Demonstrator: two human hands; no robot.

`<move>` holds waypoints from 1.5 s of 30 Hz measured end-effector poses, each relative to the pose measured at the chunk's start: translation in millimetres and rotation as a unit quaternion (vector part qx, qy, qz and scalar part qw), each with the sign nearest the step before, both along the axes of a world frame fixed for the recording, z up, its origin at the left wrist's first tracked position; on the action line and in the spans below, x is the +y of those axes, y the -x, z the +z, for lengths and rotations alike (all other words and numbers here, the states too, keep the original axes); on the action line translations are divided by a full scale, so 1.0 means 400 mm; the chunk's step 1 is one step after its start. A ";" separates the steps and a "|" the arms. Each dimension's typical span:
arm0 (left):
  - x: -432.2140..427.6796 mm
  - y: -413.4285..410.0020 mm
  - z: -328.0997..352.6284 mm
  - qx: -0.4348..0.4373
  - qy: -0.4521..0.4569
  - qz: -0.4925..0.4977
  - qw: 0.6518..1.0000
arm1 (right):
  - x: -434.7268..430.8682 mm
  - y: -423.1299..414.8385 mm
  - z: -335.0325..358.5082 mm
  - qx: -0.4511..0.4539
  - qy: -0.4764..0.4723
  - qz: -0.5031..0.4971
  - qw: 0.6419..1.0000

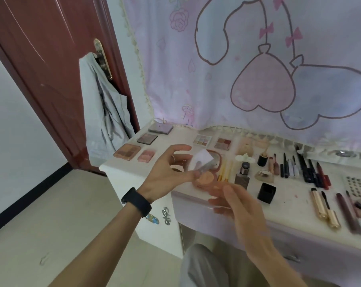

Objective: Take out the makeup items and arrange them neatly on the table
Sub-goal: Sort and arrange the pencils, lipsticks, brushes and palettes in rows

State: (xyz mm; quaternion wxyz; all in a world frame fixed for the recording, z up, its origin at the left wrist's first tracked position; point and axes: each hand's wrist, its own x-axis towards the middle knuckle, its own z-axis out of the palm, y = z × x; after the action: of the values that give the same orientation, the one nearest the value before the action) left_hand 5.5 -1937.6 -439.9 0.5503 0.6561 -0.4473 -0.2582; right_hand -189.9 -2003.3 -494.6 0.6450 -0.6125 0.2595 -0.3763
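Note:
An open pink compact (213, 162) with a mirror lid and an orange puff (205, 178) sits near the front edge of the white dressing table (121, 172). My left hand (167, 170), with a black wristband, pinches the compact's left edge between thumb and fingers. My right hand (235, 204) is blurred, fingers straight and holding nothing, just below and right of the compact. Palettes (126, 151) lie in rows at the table's left end. Gold tubes (224, 172), a bottle (242, 175), a black cube (266, 192), pencils (308, 168) and gold mascaras (324, 208) lie to the right.
A pink curtain (258, 69) hangs behind the table. Left of the table are a dark red door (40, 59) and a grey garment (105, 112) hung on its handle. My knee (204, 266) is under the table's front edge, above a beige floor.

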 end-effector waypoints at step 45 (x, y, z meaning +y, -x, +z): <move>-0.120 0.410 -0.130 -0.407 -0.002 -0.241 0.881 | -0.129 0.390 -0.041 0.138 -0.030 0.050 0.989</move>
State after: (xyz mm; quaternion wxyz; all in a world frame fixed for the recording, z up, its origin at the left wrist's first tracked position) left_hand -158.5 -1985.6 -492.0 0.2387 0.5767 -0.7757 -0.0937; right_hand -346.0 -2055.0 -510.8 0.6392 -0.6507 0.3266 -0.2477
